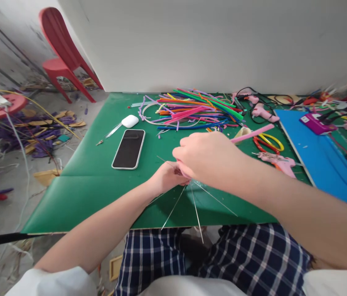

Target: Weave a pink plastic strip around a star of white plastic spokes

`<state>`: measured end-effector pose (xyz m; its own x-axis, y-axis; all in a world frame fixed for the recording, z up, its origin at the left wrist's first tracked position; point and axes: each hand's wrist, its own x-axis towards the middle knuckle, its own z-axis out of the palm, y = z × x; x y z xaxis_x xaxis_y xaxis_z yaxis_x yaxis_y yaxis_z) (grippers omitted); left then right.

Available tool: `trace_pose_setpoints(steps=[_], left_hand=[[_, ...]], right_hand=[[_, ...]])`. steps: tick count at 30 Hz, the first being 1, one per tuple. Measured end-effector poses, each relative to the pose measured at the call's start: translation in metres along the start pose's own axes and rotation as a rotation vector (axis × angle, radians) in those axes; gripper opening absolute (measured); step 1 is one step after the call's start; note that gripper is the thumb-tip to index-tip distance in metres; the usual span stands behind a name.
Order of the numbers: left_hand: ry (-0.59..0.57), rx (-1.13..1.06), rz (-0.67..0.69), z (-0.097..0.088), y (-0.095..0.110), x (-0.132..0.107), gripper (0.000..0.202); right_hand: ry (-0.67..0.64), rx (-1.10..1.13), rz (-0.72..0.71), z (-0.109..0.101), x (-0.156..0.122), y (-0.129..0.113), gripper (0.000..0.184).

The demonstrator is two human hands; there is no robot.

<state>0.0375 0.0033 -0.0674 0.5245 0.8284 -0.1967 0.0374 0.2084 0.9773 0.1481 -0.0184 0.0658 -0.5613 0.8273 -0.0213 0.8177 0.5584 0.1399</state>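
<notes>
Over the front of the green table, my left hand point(168, 176) is closed in a pinch on a bundle of thin metal wires point(198, 218). The wires fan out below the fingers, some past the table edge. Just above and right, my right hand point(205, 154) has its fingers curled down against the same spot, closed on a pink pipe cleaner point(251, 133). Its long end shows beyond the back of that hand, and a bit of pink is visible between the two hands. The fingertips and the exact join are mostly hidden.
A phone point(129, 149) and white earbud case point(129, 121) lie left. Behind the hands is a pile of coloured pipe cleaners point(198, 109). Right are pliers point(268, 142), pink glue guns point(279, 161), a blue board point(318, 156) and a purple box point(316, 123) with cables.
</notes>
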Motion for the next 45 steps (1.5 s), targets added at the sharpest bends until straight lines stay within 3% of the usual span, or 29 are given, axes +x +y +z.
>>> trace_pose_setpoints(steps=[3,6,11,14,18,22,28,32,34,39,41,45], left_hand=[[-0.142,0.007,-0.024,-0.001,-0.001,-0.004,0.008],[-0.177,-0.011,-0.093,-0.003,0.001,-0.004,0.008],[-0.208,0.012,-0.140,-0.004,0.003,-0.006,0.010],[-0.240,0.017,-0.135,-0.002,0.004,-0.008,0.011],[-0.296,-0.027,-0.088,0.000,0.005,-0.010,0.011],[-0.286,-0.087,-0.038,-0.001,0.006,-0.011,0.013],[-0.181,-0.151,-0.014,-0.004,0.011,-0.012,0.016],[-0.115,-0.201,-0.015,-0.004,0.013,-0.011,0.017],[-0.108,-0.200,-0.040,-0.004,0.013,-0.010,0.018],[-0.133,-0.186,-0.090,-0.005,0.012,-0.008,0.020],[-0.134,-0.194,-0.091,-0.006,0.010,-0.008,0.020],[-0.128,-0.191,-0.095,-0.007,0.008,-0.007,0.019]], right_hand=[[-0.022,0.062,0.043,-0.013,0.000,0.008,0.024],[0.029,0.074,-0.005,-0.020,-0.003,0.016,0.034],[-0.063,0.057,0.001,-0.024,-0.003,0.037,0.015],[-0.184,0.156,0.019,-0.020,0.005,0.056,0.019],[-0.313,0.326,0.030,0.000,0.019,0.079,0.022],[-0.361,0.426,0.077,0.034,0.023,0.090,0.024],[-0.445,0.548,0.195,0.089,0.004,0.098,0.022],[-0.491,0.651,0.230,0.108,-0.015,0.101,0.023],[-0.438,0.669,0.223,0.109,-0.023,0.098,0.022],[0.065,0.716,0.058,0.102,-0.033,0.069,0.029],[0.159,0.798,-0.013,0.101,-0.034,0.056,0.024],[0.270,0.979,0.124,0.107,-0.037,0.038,0.012]])
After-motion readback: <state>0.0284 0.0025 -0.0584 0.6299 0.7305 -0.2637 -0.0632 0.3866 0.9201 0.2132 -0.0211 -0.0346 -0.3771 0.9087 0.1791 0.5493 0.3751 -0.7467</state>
